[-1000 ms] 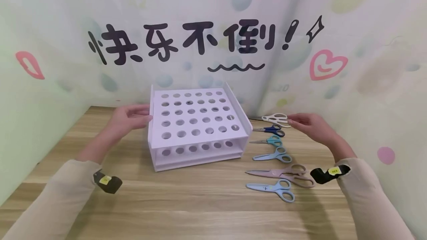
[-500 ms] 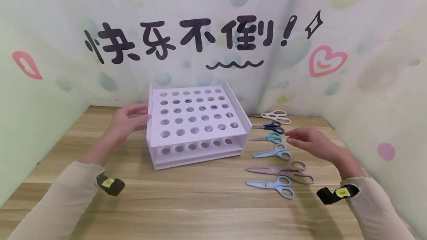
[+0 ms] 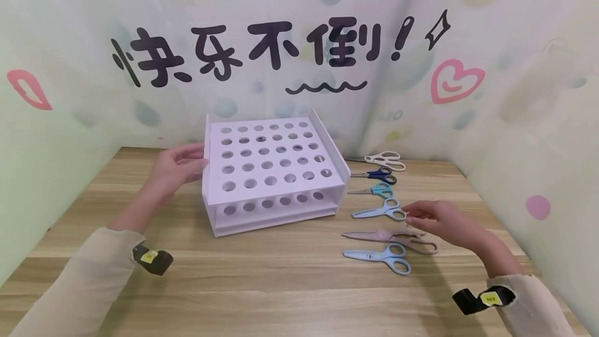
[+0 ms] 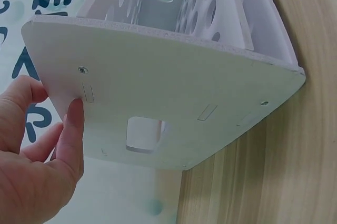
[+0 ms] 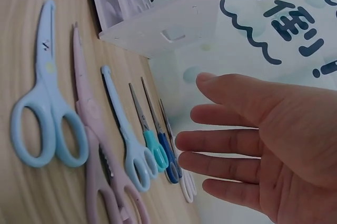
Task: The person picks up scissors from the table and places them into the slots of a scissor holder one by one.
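A white two-tier rack (image 3: 281, 190) with round holes stands on the wooden table. At its left side panel (image 4: 152, 77), my left hand (image 3: 167, 175) rests its fingertips near the back edge, fingers loosely extended. My right hand (image 3: 446, 222) hovers with spread, relaxed fingers, holding nothing, beside the handles of a light blue pair of scissors (image 3: 378, 211). Behind that pair lie teal scissors (image 3: 377, 190), dark blue scissors (image 3: 376, 175) and white scissors (image 3: 373, 159). Nearer the front are pink scissors (image 5: 90, 116) and another light blue pair (image 5: 46, 84).
A printed curtain (image 3: 262, 4) with dark lettering hangs directly behind the rack. Pale walls (image 3: 42, 155) close in the left and right sides. The table (image 3: 262, 295) runs towards me. The scissors' blades point left, towards the rack.
My right hand has come forward along the row, from the white scissors to the handles of the farther light blue pair. My left hand stays at the rack. The view has shifted slightly.
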Demonstrator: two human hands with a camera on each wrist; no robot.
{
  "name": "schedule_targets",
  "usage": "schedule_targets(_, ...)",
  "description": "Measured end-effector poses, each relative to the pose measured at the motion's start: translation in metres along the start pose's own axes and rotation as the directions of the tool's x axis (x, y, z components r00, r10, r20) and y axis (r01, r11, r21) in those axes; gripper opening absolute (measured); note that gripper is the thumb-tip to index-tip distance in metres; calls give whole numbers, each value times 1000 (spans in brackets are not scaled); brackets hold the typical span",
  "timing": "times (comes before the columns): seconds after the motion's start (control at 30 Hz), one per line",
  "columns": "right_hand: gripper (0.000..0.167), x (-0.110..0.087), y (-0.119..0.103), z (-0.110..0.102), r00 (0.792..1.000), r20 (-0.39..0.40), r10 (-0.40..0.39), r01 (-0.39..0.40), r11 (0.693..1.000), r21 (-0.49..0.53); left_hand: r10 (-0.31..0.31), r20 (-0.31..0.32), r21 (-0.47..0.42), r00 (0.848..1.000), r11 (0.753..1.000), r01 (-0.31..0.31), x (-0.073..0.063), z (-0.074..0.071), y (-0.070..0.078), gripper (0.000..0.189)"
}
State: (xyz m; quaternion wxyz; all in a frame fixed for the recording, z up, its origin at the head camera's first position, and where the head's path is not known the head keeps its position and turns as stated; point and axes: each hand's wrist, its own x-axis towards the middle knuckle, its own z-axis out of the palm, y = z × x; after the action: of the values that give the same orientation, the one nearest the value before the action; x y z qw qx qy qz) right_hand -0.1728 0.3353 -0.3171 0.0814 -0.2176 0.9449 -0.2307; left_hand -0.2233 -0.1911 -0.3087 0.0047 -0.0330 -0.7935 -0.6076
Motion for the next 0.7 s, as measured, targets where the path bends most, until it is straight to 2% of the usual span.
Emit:
schedule_targets(0.17, 31, -10, 3, 11, 998, -34, -52, 51, 998, -45, 13, -2, -18, 1000, 1000, -13, -1, 1, 2, 55)
schedule_targets(0.3, 29, -19, 6, 20, 994, -46, -99, 99, 995, -1, 21, -5, -37, 1000, 999, -21, -1, 2, 2, 54)
schedule_targets(0.47, 29, -28, 7, 31, 999, -32, -43, 45, 998, 51, 14, -2, -27, 1000, 1000, -14, 1, 1, 0, 55)
schedule_targets(0.7, 25, -39, 9, 48, 998, -41, -43, 47, 994, 99, 12, 1, -31, 1000, 999, -12, 0, 0, 0, 55)
